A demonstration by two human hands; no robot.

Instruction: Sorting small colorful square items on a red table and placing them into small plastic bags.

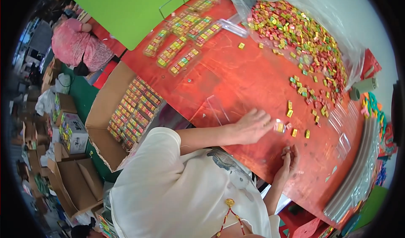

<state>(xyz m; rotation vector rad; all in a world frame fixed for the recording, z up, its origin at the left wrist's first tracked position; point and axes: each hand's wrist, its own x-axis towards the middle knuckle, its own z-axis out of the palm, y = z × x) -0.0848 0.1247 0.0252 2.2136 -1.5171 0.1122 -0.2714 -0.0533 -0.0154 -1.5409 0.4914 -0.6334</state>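
My left hand (252,127) hovers palm down over the red tabletop, its bent fingers slightly apart and a little blurred. Just beyond its fingertips is a small yellow block (279,127) with a shiny clear edge around it. A clear plastic strip tray (217,110) lies by my left wrist. Nearer the table's front edge, my right hand (289,161) is closed, thumb and fingers pressed together; what they pinch is too small to make out. Loose yellow blocks (294,132) and a pinkish block (289,126) lie between and beyond the hands.
A big heap of small coloured blocks (295,31) spills from a clear bag at the far right. Filled strip trays (171,51) lie far left. A cardboard box (99,130) holds more. Clear trays (344,143) and long plastic lengths (358,174) line the right edge. Another person (78,42) sits behind.
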